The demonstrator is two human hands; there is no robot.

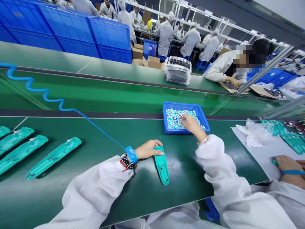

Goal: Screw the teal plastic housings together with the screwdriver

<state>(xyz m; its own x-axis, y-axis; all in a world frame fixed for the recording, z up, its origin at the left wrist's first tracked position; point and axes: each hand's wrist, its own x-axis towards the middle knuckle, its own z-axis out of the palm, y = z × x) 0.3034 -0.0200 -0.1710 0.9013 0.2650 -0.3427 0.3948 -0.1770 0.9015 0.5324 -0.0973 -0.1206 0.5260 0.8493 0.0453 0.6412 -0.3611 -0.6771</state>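
My left hand (149, 149) rests on the green bench and grips the top end of a long teal plastic shell (162, 165), which lies flat and points toward me. A blue wrist strap with a coiled blue cord (47, 97) sits beside a watch on that wrist. My right hand (192, 124) reaches into a shallow blue tray (205, 122) full of several small white and teal parts. It pinches thin tweezers (180, 115) whose tips are down among the parts.
Three more teal shells (53, 156) lie in a row at the left. A co-worker's hand (289, 165) rests on a white sheet at the right, near teal parts and plastic bags. A stack of wrapped trays (178, 70) stands across the conveyor, with seated workers and blue crates behind.
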